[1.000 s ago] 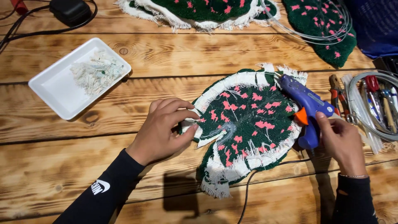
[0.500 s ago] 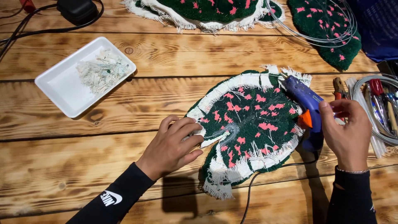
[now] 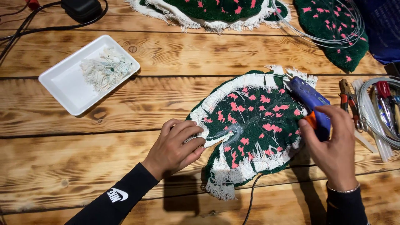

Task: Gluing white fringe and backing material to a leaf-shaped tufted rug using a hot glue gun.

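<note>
A green tufted rug piece (image 3: 254, 125) with pink flecks and a frayed white cloth edge lies face down on the wooden table (image 3: 83, 162). My left hand (image 3: 175, 146) presses its folded white edge at the left side, next to a shiny streak of glue (image 3: 228, 132). My right hand (image 3: 333, 146) grips a blue glue gun (image 3: 310, 102) with an orange trigger; its nozzle points at the rug's upper right edge. The gun's cord (image 3: 250, 200) runs out under the rug toward me.
A white tray (image 3: 66, 83) with white thread scraps sits at the left. Two more green rug pieces (image 3: 216, 10) (image 3: 333, 29) lie at the far edge. Pliers, coiled wire and tools (image 3: 375, 108) crowd the right. A black adapter (image 3: 83, 8) and cables are top left.
My left hand slid down and settled on the rug's left white edge. My right hand closed around the glue gun's handle, and the view shifted slightly.
</note>
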